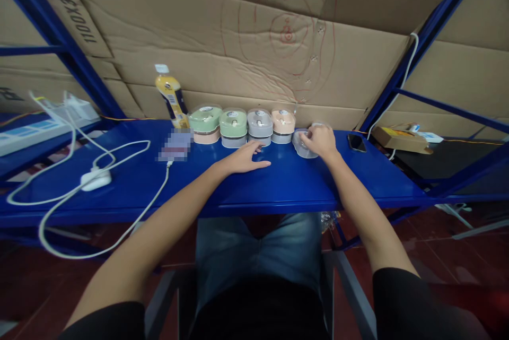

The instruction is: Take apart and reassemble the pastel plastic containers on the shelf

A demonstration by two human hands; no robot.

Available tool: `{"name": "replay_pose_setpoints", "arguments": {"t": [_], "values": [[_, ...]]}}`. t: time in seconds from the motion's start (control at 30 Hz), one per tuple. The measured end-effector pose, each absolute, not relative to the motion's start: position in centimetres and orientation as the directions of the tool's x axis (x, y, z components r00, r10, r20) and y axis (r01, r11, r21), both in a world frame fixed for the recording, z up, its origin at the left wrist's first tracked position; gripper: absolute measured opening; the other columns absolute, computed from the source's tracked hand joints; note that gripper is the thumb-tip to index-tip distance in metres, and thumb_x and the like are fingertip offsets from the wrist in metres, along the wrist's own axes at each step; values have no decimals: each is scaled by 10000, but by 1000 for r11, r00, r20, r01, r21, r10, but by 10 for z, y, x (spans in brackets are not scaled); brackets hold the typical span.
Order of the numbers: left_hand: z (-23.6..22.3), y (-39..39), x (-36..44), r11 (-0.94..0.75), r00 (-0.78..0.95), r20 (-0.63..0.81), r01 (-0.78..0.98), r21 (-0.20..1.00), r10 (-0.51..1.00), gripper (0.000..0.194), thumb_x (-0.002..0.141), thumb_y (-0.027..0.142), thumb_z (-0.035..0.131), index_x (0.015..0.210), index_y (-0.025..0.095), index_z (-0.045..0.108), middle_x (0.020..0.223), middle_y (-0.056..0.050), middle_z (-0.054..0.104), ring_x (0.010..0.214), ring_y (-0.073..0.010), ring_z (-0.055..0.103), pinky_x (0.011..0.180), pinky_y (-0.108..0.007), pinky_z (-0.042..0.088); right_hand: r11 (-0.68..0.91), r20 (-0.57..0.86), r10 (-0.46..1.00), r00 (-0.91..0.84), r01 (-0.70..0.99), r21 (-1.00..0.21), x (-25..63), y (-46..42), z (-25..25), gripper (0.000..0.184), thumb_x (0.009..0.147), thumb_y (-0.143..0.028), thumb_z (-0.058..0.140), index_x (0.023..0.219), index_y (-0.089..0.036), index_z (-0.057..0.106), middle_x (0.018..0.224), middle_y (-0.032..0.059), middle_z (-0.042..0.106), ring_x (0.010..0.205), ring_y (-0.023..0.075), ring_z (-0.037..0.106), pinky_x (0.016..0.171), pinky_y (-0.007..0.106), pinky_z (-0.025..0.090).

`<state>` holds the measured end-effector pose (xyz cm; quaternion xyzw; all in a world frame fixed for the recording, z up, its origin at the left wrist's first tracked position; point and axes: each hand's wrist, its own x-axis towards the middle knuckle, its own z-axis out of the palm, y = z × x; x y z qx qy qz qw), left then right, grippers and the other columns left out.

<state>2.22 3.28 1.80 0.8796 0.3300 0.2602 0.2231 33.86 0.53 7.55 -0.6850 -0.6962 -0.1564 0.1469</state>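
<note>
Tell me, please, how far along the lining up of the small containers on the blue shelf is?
Four lidded containers already stand in a row by the cardboard. The right hand grips a fifth, clear container at the row's end, apparently tilted. The left hand rests flat on the blue shelf. Only that fifth one looks unplaced.

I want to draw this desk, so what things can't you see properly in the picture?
- Head view: the clear container is mostly covered by the right hand; its shape stays unclear.
- A blurred patch near the bottle hides what lies there.
- The bottle's label is too small to read.
- The white cable runs off the left edge.
- The left hand lies flat; beneath it is hidden.
</note>
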Motion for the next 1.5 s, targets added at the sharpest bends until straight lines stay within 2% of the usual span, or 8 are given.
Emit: {"name": "replay_pose_setpoints", "arguments": {"t": [0.27,0.47,0.57,0.73,0.93,1.03,1.17,1.5], "values": [[20,31,22,-680,641,311,471,563,701,814,867,697,781,1464,172,609,1430,-205,673,1264,-388,722,1128,-591,585,-99,288,950,123,990,-96,325,-13,71,687,935,-618,720,1396,-109,685,1395,307,694,1297,504,672,1014,592,561],[21,27,24,-682,645,338,404,610,685,1101,674,678,962,1559,177,541,1491,-224,667,1324,-428,695,1166,-623,554,555,355,815,-457,792,-253,316,-27,72,682,918,-673,753,1404,-198,689,1399,171,726,1307,375,702,1146,536,554],[25,20,26,-691,681,348,322,648,644,1265,584,651,1027,1621,180,475,1582,-249,614,1417,-457,647,1205,-636,522,670,419,728,-542,690,-272,298,-35,67,805,858,-695,821,1499,-239,647,1504,157,682,1396,385,661,1179,552,542],[25,13,32,-729,753,363,219,648,548,1182,638,571,1020,1624,217,471,1607,-216,616,1463,-450,629,1232,-618,504,613,321,784,-532,743,-267,273,-41,56,891,781,-659,882,1532,-244,643,1393,155,752,1222,399,742,1037,562,601],[19,17,33,-732,695,394,281,621,601,1301,637,607,1002,1694,179,377,1695,-239,516,1546,-466,538,1291,-618,435,662,497,740,-454,623,-417,281,-33,57,753,810,-652,842,1421,-235,699,1359,129,787,1198,345,750,1068,521,581],[23,17,29,-749,710,360,355,559,605,1089,725,599,934,1644,200,507,1620,-195,586,1506,-450,567,1290,-601,429,568,509,804,-308,651,-504,301,-27,62,737,830,-681,807,1388,-212,703,1279,135,805,1118,331,760,1013,496,595],[30,18,24,-774,756,303,395,495,580,631,840,571,838,1397,279,782,1286,-105,711,1292,-388,681,1214,-564,495,278,321,939,-123,822,-498,330,-20,65,752,809,-720,798,1326,-179,724,1163,150,817,1046,346,762,945,489,600],[35,35,8,-712,696,318,392,582,644,549,846,672,792,1154,224,866,1288,-126,698,1252,-366,672,1172,-552,508,13,177,981,75,892,-452,347,-6,60,739,832,-773,752,1261,-171,738,1197,174,811,1109,370,765,933,474,590]]}}
